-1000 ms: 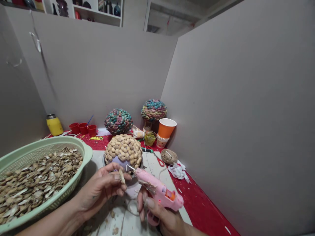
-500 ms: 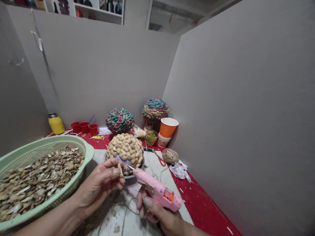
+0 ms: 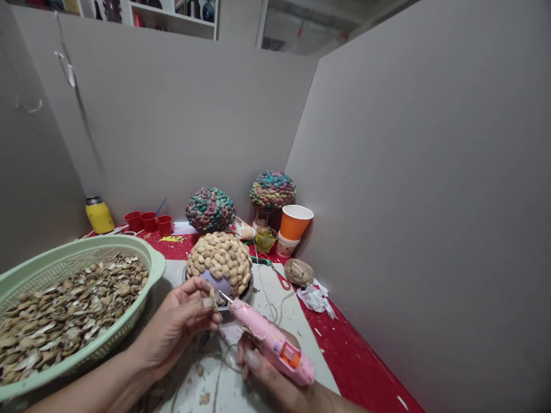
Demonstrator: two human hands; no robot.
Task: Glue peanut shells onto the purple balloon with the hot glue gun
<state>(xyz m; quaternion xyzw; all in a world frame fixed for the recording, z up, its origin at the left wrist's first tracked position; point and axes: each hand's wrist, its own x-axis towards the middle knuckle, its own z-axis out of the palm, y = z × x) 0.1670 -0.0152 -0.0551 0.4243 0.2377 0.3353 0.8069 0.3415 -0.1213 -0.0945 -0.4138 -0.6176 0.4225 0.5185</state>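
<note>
Between the fingertips of my left hand (image 3: 183,318) is a peanut shell (image 3: 214,299), seen nearly edge-on. My right hand (image 3: 269,364) grips a pink hot glue gun (image 3: 272,339), its metal nozzle pointing up and left, close beside the shell. Whether they touch I cannot tell. Just beyond both hands, a ball covered in peanut shells (image 3: 221,256) rests in a dark round dish (image 3: 249,291). A bare purple patch (image 3: 216,281) shows on the ball's near side.
A green basket (image 3: 155,269) of peanut shells stands at left. Scissors (image 3: 282,280), twine (image 3: 299,272) and crumpled tissue (image 3: 317,299) lie right of the ball. Behind are two coloured shell-covered balls (image 3: 210,209), an orange cup (image 3: 296,223), red cups (image 3: 148,222) and a yellow jar (image 3: 99,216).
The glue gun has tilted and its nozzle has shifted slightly left, nearer the shell. The shell has turned a little in my left fingers. The view has shifted slightly.
</note>
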